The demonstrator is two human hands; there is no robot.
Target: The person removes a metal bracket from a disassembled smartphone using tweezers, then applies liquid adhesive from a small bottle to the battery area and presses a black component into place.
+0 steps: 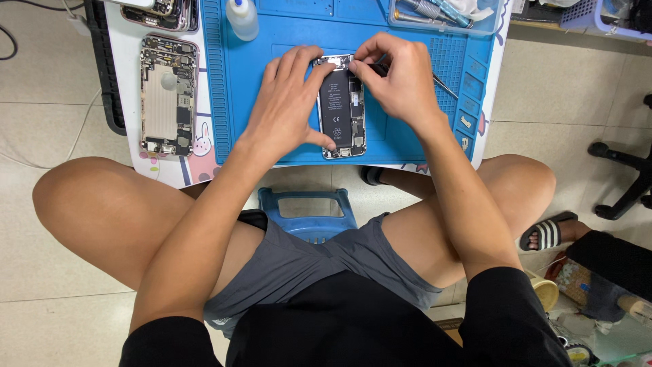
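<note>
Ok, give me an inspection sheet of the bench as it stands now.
Surface: blue work mat on a small white table.
Job's things: opened phone, black battery showing, lying on the mat.
Clutter: stripped phone housing left of the mat; white squeeze bottle; clear tool tray.
Grippers: left hand steadies the phone; right hand pinches a thin tool at its top edge.
Cables: thin white cable on the floor.
Surroundings: tiled floor, blue stool, chair base.
</note>
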